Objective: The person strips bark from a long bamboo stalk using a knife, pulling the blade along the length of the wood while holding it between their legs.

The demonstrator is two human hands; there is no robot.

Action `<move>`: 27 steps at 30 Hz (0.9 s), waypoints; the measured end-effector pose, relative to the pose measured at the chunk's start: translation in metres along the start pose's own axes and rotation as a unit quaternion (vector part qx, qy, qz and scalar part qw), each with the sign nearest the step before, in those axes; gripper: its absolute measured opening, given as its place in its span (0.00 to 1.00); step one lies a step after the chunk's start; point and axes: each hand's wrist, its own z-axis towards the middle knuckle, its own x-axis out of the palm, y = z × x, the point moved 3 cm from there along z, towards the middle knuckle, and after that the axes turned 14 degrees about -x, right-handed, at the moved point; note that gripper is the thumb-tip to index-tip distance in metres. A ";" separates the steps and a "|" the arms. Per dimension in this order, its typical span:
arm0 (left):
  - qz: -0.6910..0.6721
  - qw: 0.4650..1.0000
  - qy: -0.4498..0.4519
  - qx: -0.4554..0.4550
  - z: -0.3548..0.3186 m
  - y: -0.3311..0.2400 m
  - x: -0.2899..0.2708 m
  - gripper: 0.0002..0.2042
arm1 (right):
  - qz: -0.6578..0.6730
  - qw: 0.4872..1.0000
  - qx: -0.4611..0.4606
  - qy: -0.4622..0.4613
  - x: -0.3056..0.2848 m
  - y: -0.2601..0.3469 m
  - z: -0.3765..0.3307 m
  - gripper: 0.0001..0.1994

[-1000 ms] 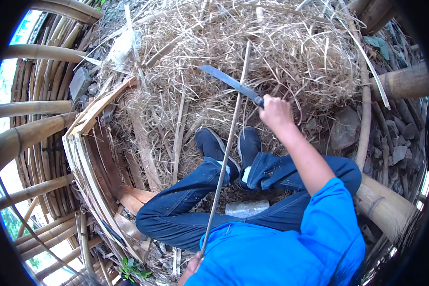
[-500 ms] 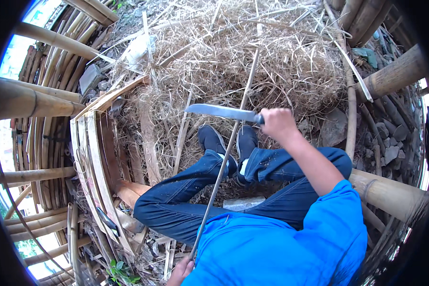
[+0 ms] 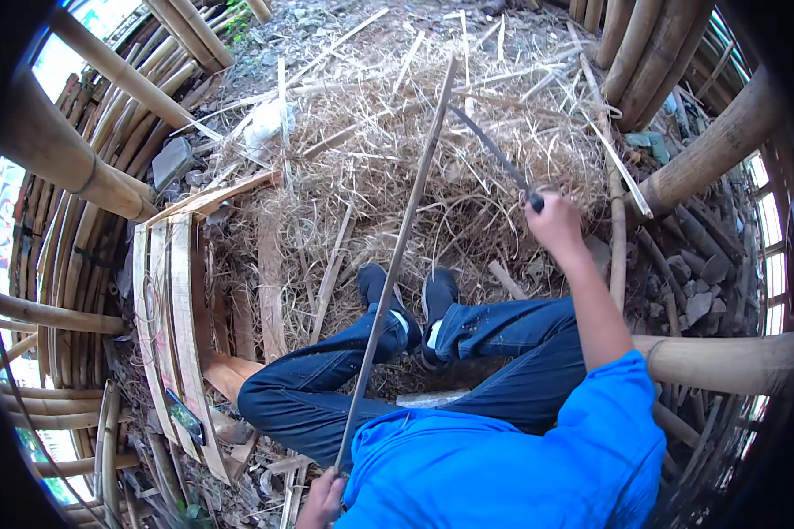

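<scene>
A slim, straight bamboo strip (image 3: 402, 238) slants over curly, fibrous shavings (image 3: 353, 163) — near end gripped in the left hand (image 3: 324, 499); right hand (image 3: 556, 220), farther right, clenches a dark-handled knife (image 3: 496, 154).

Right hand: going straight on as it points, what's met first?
Likely the shavings heap ahead of the right hand, which grips the knife; its height above the heap is unclear, so it could pass over.

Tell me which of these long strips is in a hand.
The greyish-brown strip, gripped near its lower end by the left hand and slanting up over the jeans; the other strips lie among the shavings, with no hand on them.
</scene>
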 end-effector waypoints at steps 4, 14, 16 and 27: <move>-0.059 0.998 -0.012 0.021 0.033 -0.027 -0.008 0.09 | 0.178 0.982 0.057 -0.020 0.052 -0.008 -0.055 0.13; -0.148 0.946 0.215 0.192 0.101 -0.196 0.026 0.18 | 0.629 0.723 0.283 -0.045 0.122 0.039 -0.145 0.07; -0.185 0.931 0.259 0.178 0.096 -0.225 0.038 0.15 | 0.636 0.724 0.248 -0.095 0.093 0.044 -0.127 0.08; -0.302 0.846 0.394 0.197 0.076 -0.278 0.067 0.12 | 0.762 0.616 0.129 -0.152 0.014 0.083 -0.108 0.08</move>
